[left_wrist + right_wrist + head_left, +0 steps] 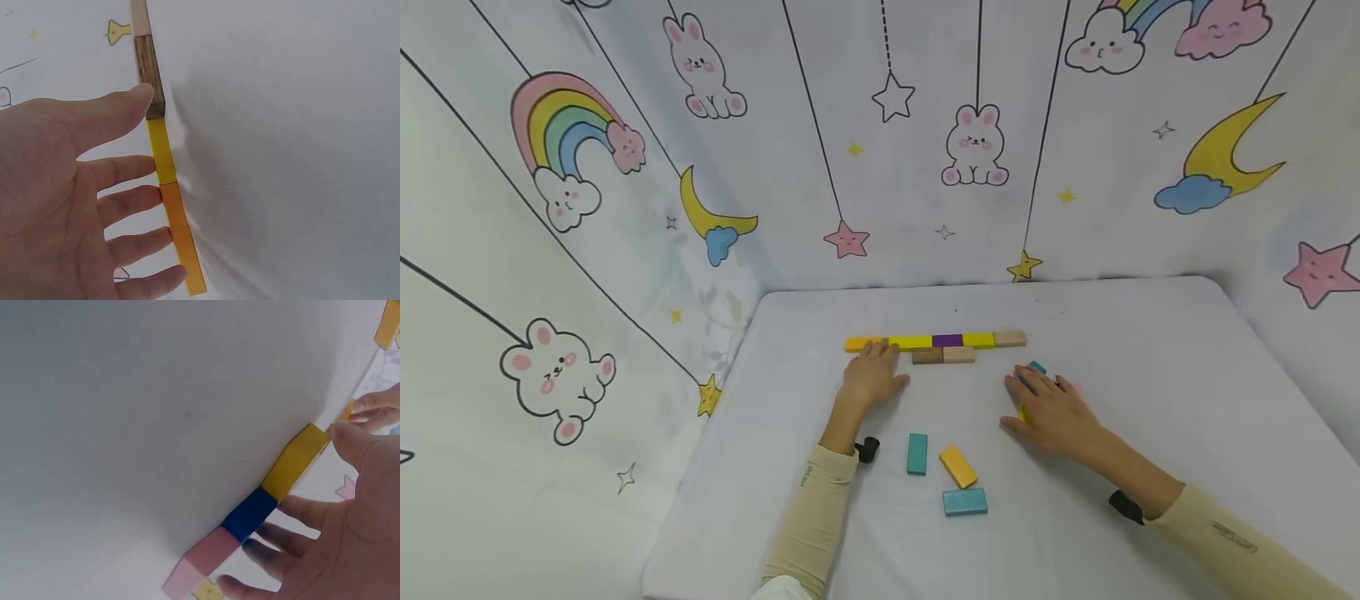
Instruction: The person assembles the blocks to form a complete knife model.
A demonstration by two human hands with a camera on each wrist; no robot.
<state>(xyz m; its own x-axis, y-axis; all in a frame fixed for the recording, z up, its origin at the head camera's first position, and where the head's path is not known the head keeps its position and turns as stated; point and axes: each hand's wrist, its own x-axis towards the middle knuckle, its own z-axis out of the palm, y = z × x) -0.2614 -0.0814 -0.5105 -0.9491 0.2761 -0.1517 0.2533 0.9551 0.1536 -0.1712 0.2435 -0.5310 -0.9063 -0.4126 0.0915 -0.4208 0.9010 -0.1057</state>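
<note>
My left hand (871,375) lies with spread, straight fingers at the left end of a block row, fingertips right at the orange block (182,237) and yellow block (162,151). Further right, that row has a purple block (947,341), another yellow block (978,340) and a pale wooden block (1010,338). Against its near side sit a brown wooden block (927,356) and a second pale one (958,354). Extended fingers of my right hand (1051,408) touch a line of yellow (294,462), blue (250,514) and pink (209,553) blocks, largely hidden beneath it in the head view.
Nearer me, between the forearms, lie a green-teal block (917,454), a yellow-orange block (958,467) and a light teal block (966,502). A white cloth (1150,333) covers the table. Printed white curtains (910,192) stand behind and at both sides.
</note>
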